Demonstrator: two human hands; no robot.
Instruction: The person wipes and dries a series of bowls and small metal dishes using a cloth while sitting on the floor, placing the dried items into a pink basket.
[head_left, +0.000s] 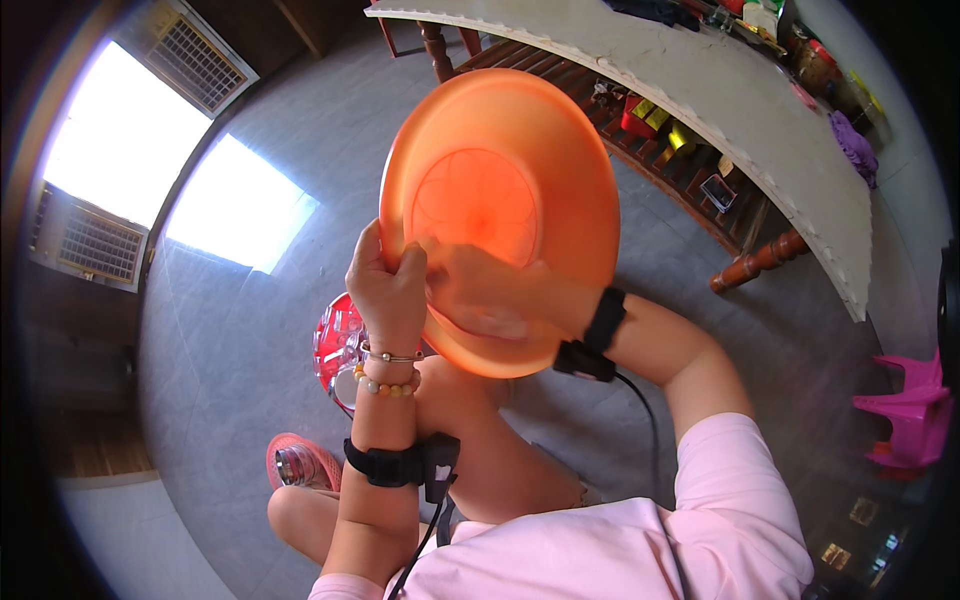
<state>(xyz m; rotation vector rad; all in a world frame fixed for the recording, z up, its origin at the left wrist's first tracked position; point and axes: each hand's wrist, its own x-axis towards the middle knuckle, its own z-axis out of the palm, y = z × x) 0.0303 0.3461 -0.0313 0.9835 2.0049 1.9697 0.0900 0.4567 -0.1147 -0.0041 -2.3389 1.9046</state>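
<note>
An orange plastic basin (570, 150) is tilted up before me, its round base ring facing the camera. My left hand (390, 277) grips the basin's left rim between thumb and fingers. Blurred over the lower part of the basin is my right hand (495, 289), close to the left one; a pale, blurred patch shows beneath it. Whether the right fingers hold anything cannot be made out. Below and left of the basin, partly hidden by my left wrist, a red tray (324, 346) bears several clear glasses and a round metal-rimmed item.
A glass jar with a metal lid (294, 465) stands by a pink mesh basket or shoe (324, 459). A long pale table (675, 82) curves across the upper right, above a slatted wooden shelf (517, 60) with small items. Pink plastic stools (907, 409) stand at the right.
</note>
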